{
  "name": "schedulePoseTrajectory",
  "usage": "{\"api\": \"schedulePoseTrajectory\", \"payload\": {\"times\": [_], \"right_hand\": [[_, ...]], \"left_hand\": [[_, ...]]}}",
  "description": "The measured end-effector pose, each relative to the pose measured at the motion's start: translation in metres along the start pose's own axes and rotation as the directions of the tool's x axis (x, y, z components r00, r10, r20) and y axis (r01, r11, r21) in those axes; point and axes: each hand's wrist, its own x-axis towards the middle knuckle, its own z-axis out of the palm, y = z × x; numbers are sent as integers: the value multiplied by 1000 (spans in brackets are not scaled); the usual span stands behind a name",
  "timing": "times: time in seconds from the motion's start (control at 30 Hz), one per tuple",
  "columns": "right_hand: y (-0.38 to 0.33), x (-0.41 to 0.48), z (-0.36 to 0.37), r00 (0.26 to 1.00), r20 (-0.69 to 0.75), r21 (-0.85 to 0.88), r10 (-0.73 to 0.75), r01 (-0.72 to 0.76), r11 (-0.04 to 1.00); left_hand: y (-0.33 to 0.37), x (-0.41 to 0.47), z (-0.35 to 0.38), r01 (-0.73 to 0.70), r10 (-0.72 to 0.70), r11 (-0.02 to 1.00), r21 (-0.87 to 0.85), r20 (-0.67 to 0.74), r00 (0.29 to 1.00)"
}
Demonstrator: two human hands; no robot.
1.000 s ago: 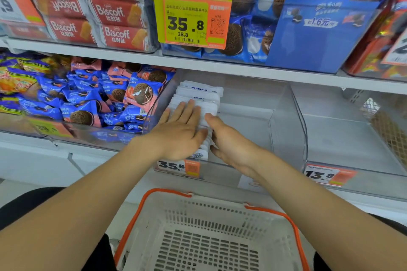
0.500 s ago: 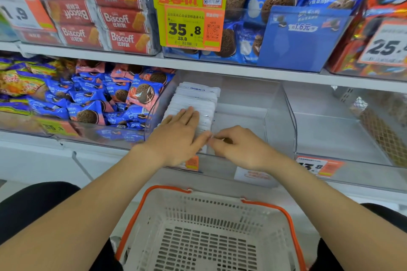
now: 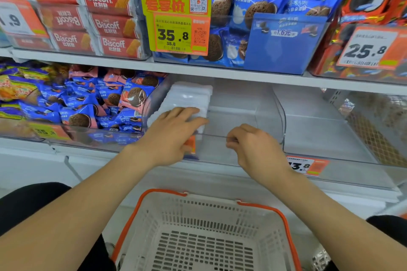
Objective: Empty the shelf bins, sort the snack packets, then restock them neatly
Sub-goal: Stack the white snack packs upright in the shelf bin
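The white packets (image 3: pixel 189 97) stand on edge in a tight row along the left side of a clear plastic bin (image 3: pixel 278 116) on the middle shelf. They are flat, smooth wrappers with crimped tops. The left hand (image 3: pixel 174 136) lies flat over the front of the row, its fingers straight and together, pressing on the packet tops without grasping any. The right hand (image 3: pixel 255 147) is at the bin's thin front rim, apart from the packets, with its fingers curled and hooked over the rim. The rest of the bin's floor is bare.

The bin just to the left is heaped with glossy blue and pink cookie packs (image 3: pixel 77 103). The bin to the right (image 3: pixel 319 134) is clear too, with an orange price tag (image 3: pixel 306 166) on its front. On the shelf above are red Biscoff packs (image 3: pixel 110 26), blue pillow-shaped cookie bags (image 3: pixel 253 6) and a yellow paper sign (image 3: pixel 176 17). Below the hands sits a white slotted plastic basket (image 3: pixel 209 215) with an orange rim.
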Motion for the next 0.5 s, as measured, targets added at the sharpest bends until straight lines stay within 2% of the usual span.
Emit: {"api": "schedulePoseTrajectory", "payload": {"times": [0.07,0.17,0.27,0.33,0.4,0.5], "right_hand": [[5,6,9,999,-51,-31,12,-13,999],[8,6,29,998,-35,-124,-47,43,991],[8,-4,41,996,-44,-144,-74,67,987],[8,-6,42,994,-61,-165,-86,75,983],[8,-7,41,995,-18,-145,-98,95,985],[8,-8,27,999,49,36,-22,20,999]], "left_hand": [[6,6,5,29,-30,998,49,10,1000],[15,12,18,42,-49,994,101,73,996],[20,13,25,34,-50,991,131,126,991],[25,11,23,45,-59,991,126,110,992],[29,7,20,29,-31,996,86,23,999],[31,-2,15,-87,77,996,-30,-252,965]]}}
